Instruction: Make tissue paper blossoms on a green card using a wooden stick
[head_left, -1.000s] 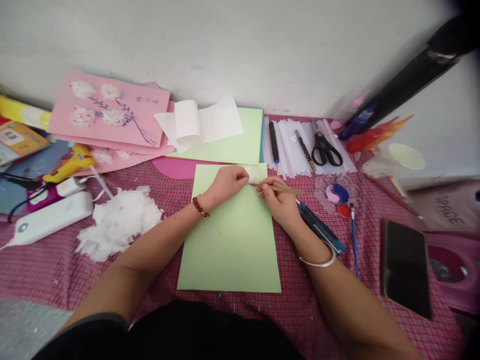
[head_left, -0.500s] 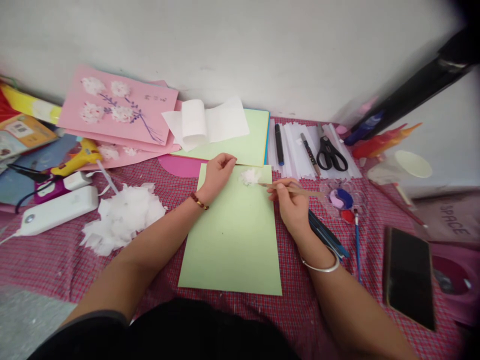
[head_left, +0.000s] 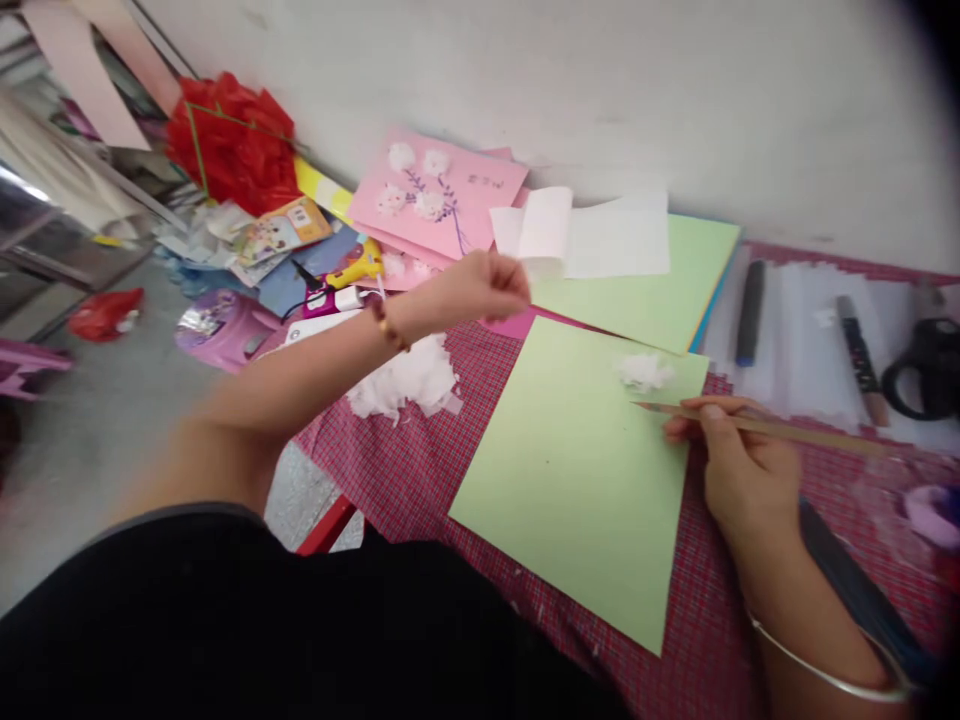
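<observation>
My left hand (head_left: pixel 495 285) is raised near the toilet paper roll (head_left: pixel 546 225), its fingers curled and blurred; whether anything is in them is hidden. My right hand (head_left: pixel 742 465) grips a thin wood-coloured paintbrush (head_left: pixel 802 430) like a pen. The brush's pointed tip is just below a small white tissue flower (head_left: pixel 646 372) on the light green paper (head_left: pixel 570 470). This sheet lies tilted on the checked tablecloth (head_left: pixel 375 465), and the right wrist is beside its right edge. Left of the sheet is a pile of white tissue pieces (head_left: pixel 412 385).
Pink cards with tissue flowers (head_left: pixel 480 170) lean on the wall. A yellow glue gun (head_left: pixel 360 262) lies left. To the right are a marker (head_left: pixel 750 315), black scissors (head_left: pixel 926 375) and a paint palette (head_left: pixel 892 500). A red bag (head_left: pixel 232 140) stands far left.
The view has swung left, so things appear further right. My left hand has lifted off the green sheet and moved left. My right hand still holds the brush near the flower.
</observation>
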